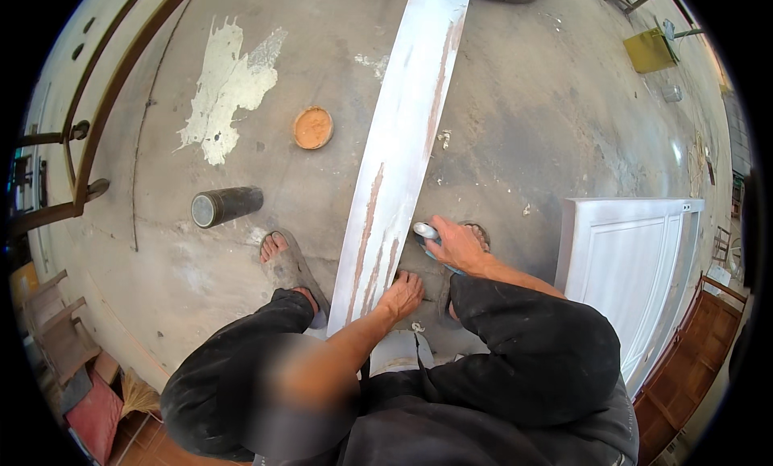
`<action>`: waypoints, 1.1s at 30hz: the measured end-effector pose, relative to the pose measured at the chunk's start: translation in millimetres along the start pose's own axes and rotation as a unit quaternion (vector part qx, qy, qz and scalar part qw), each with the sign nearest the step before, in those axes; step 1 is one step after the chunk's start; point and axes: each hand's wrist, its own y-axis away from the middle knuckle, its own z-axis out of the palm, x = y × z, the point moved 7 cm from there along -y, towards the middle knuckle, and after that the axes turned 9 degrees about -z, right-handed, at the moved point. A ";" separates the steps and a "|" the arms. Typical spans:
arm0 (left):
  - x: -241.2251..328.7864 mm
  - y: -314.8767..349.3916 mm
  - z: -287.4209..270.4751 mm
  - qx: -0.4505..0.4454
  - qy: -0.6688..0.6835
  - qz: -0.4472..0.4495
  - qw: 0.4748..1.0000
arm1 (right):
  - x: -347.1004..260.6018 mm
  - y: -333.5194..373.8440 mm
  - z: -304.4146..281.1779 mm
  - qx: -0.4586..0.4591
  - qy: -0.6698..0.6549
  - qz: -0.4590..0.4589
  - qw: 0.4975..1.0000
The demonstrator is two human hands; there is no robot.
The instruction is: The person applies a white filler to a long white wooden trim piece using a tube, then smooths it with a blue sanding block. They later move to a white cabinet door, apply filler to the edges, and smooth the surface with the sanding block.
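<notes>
A long white board with brown scraped strips along it runs from between my legs to the far edge. My left hand reaches across the board to its right edge. Its fingers are curled, and what they hold, if anything, is hidden. Just right of the board, my right hand is closed around a hand tool with a rounded pale-grey end. Some blue shows beneath that hand; the rest of the tool is covered by the fingers.
Left of the board are a round tub of orange paste, a dark cylinder on its side and a cream spill. A white panelled door stands at right. A yellow container is far right; a wooden frame is far left.
</notes>
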 end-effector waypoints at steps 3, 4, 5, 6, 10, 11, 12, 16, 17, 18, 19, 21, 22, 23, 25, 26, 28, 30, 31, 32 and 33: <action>-9.5 2.9 -12.1 0.038 0.103 -0.025 0.994 | 8.0 7.4 -28.6 0.175 -0.071 0.031 0.981; -11.3 -1.4 -13.6 0.030 0.161 -0.034 0.986 | 11.6 6.7 -38.3 0.220 -0.076 0.029 0.972; -14.9 -2.0 -21.6 0.022 0.221 -0.041 0.974 | 12.9 8.8 -49.1 0.262 -0.082 0.028 0.961; -16.4 2.4 -31.6 0.028 0.280 -0.036 0.959 | 14.7 11.6 -59.5 0.303 -0.088 0.028 0.948; -44.4 28.9 -62.8 0.086 0.379 0.038 0.921 | 18.4 18.5 -98.1 0.401 -0.085 0.058 0.910; -49.4 29.1 -68.1 0.090 0.403 0.057 0.909 | 20.4 19.3 -103.9 0.404 -0.081 0.065 0.909; -53.4 29.1 -72.0 0.094 0.426 0.076 0.897 | 21.6 21.0 -107.7 0.406 -0.078 0.073 0.908; -39.0 6.7 -66.8 0.117 0.477 -0.048 0.870 | 27.7 19.0 -117.7 0.408 -0.084 0.059 0.907; -45.5 -1.6 -62.0 0.099 0.515 -0.126 0.842 | 28.3 18.5 -120.5 0.412 -0.091 0.050 0.905; -48.7 -7.2 -58.3 0.081 0.551 -0.209 0.804 | 23.5 16.5 -127.7 0.405 -0.087 0.051 0.909; -52.8 -10.3 -52.7 0.062 0.581 -0.289 0.758 | 18.5 16.2 -137.1 0.399 -0.082 0.052 0.912; -68.3 -16.5 -71.7 0.228 0.625 -0.296 0.685 | 14.0 22.3 -139.9 0.398 -0.076 0.050 0.913; -84.3 -18.3 -79.4 0.311 0.637 -0.297 0.640 | 14.7 24.8 -140.5 0.405 -0.073 0.044 0.910; -106.4 -19.3 -101.5 0.290 0.671 -0.310 0.608 | 20.0 26.3 -141.5 0.415 -0.072 0.042 0.906; -168.8 -6.2 -150.1 0.283 0.674 -0.361 0.579 | 17.6 26.9 -147.8 0.412 -0.054 0.048 0.908; -205.9 -0.7 -158.5 0.301 0.642 -0.398 0.582 | 12.6 25.9 -151.5 0.411 -0.046 0.049 0.909; -280.5 15.9 -148.7 0.320 0.550 -0.498 0.590 | 6.4 20.7 -158.5 0.405 -0.041 0.058 0.911; -330.8 36.8 -116.9 0.257 0.447 -0.569 0.640 | 3.4 10.6 -164.9 0.398 -0.045 0.060 0.914; -348.1 41.4 -95.1 0.220 0.396 -0.576 0.681 | 1.4 4.4 -168.2 0.399 -0.049 0.059 0.914; -360.7 42.5 -81.6 0.208 0.382 -0.557 0.707 | 0.5 -2.9 -172.5 0.401 -0.052 0.060 0.912; -370.2 45.9 -72.0 0.196 0.367 -0.538 0.733 | -2.6 -11.0 -175.9 0.398 -0.055 0.052 0.914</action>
